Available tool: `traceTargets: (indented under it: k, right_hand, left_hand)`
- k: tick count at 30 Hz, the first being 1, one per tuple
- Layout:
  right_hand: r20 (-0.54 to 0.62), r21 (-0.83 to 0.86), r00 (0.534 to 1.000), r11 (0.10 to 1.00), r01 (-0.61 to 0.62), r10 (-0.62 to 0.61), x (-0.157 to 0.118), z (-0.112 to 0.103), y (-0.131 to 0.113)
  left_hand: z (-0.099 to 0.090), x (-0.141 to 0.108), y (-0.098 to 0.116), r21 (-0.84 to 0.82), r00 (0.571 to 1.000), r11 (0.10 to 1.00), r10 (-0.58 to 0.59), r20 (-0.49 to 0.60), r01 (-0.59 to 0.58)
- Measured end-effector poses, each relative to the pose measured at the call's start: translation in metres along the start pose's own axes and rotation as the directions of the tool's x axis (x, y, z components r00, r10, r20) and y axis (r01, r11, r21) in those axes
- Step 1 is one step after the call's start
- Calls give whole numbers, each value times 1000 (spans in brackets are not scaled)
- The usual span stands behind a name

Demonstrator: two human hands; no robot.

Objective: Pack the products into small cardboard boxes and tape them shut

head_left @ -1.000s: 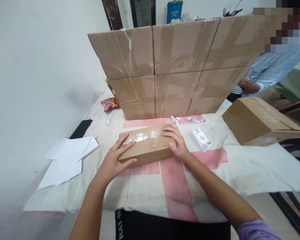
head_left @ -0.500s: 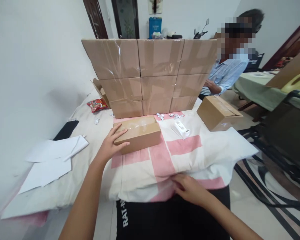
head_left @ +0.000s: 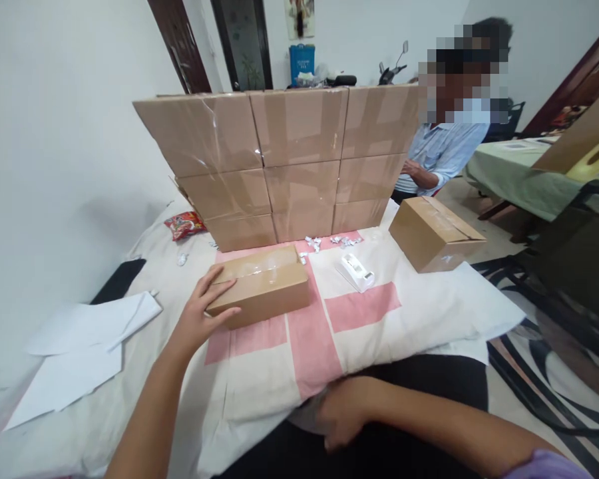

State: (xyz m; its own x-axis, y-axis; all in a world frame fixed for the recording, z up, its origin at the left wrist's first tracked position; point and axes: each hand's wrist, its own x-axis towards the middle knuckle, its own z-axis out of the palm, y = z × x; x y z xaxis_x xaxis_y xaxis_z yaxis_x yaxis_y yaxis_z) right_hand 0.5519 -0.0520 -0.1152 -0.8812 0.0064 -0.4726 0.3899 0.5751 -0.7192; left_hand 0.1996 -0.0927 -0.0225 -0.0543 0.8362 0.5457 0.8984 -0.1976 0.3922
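My left hand (head_left: 207, 307) rests on the left end of a taped cardboard box (head_left: 272, 293), fingers spread over its top and thumb against its near side. The box lies on a pink and white cloth (head_left: 259, 382). Low in the view, my right hand (head_left: 344, 409) is over my black-clad lap at the cloth's front edge. Its fingers point down and are smeared by motion. Something greyish (head_left: 307, 419) shows beside them, too blurred to name. A white tape-dispenser-like device (head_left: 357, 273) lies right of the box.
Behind stands a wall of stacked, taped boxes (head_left: 299, 173). Another box (head_left: 434, 236) sits at the right. Crumpled white scraps (head_left: 344, 241), a red snack packet (head_left: 186, 226) and paper sheets (head_left: 94, 326) lie about. A person (head_left: 436, 150) in a light blue shirt is beyond the stack.
My right hand has moved down and left from the cloth's edge, and the cloth's front edge has shifted. My left hand stays on the box. The whole view has shifted slightly.
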Motion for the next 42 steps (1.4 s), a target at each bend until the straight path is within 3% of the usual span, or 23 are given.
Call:
traceTargets:
  k: [1, 2, 3, 4, 5, 6, 7, 8, 9, 10, 11, 12, 13, 15, 17, 20, 23, 28, 32, 39, 42]
  right_hand:
    - [209, 40, 975, 997, 73, -79, -6, -12, -13]
    - [352, 140, 918, 980, 142, -183, -14, -29, -25]
    - [381, 278, 881, 943, 181, -281, -26, -52, -35]
    - [269, 372, 899, 898, 235, -347, -39, -78, -42]
    - [55, 393, 935, 868, 302, -350, -53, -105, -44]
    - [-179, 386, 934, 852, 355, -308, -65, -130, -40]
    - [-431, 376, 880, 846, 378, -201, -76, -152, -30]
    - [-695, 353, 718, 846, 399, -48, -84, -170, -16]
    - [-868, 332, 485, 850, 410, 105, -90, -182, 2]
    - [-936, 325, 267, 857, 401, 230, -93, -188, 22]
    - [-943, 332, 109, 864, 378, 314, -95, -191, 42]
    - [-930, 351, 20, 871, 344, 367, -96, -191, 60]
    - [-915, 383, -5, 874, 300, 403, -96, -190, 75]
    - [-892, 449, 51, 871, 197, 448, -96, -187, 94]
    - [-861, 502, 153, 857, 116, 484, -97, -186, 99]
    - [-790, 580, 303, 810, 88, 533, -96, -189, 95]
    - [-736, 651, 362, 745, 146, 572, -92, -191, 95]
    - [-701, 705, 391, 663, 252, 596, -89, -188, 99]
    - [-770, 626, 378, 723, 291, 514, -91, -186, 89]
    - [-869, 474, 243, 866, 159, 431, -89, -174, 72]
    - [-830, 536, 306, 818, 208, 466, -91, -171, 69]
  left_hand:
    - [-3, -2, 6, 99, 999, 995, 27, -40, -23]
    - [-6, -3, 16, 208, 995, 977, 59, -83, -40]
    - [-6, -4, 29, 311, 987, 949, 98, -128, -54]
    - [-3, -4, 46, 389, 974, 919, 144, -176, -65]
    - [5, -2, 66, 433, 956, 897, 200, -214, -90]
    - [17, 2, 89, 441, 925, 887, 273, -263, -136]
    - [34, 8, 112, 391, 885, 900, 330, -328, -190]
    - [57, 17, 134, 275, 870, 920, 363, -335, -279]
    - [83, 27, 155, 112, 892, 930, 367, -265, -350]
    - [111, 39, 172, -13, 919, 932, 353, -177, -361]
    - [140, 53, 185, -68, 933, 935, 337, -127, -347]
    - [168, 67, 192, -76, 945, 943, 321, -60, -325]
    - [193, 80, 195, -87, 958, 955, 285, 20, -282]
    - [233, 103, 191, -81, 972, 980, 191, 138, -181]
    - [256, 115, 179, -80, 971, 991, 119, 207, -104]
    - [265, 116, 166, -99, 968, 993, 84, 236, -63]
    - [263, 111, 163, -116, 966, 993, 60, 252, -31]
    - [264, 109, 163, -158, 967, 987, 36, 254, 5]
    - [264, 107, 164, -145, 982, 989, -2, 191, 30]
    - [259, 107, 165, -66, 995, 996, -56, 83, 62]
    - [257, 111, 164, -64, 985, 985, -158, 74, 163]
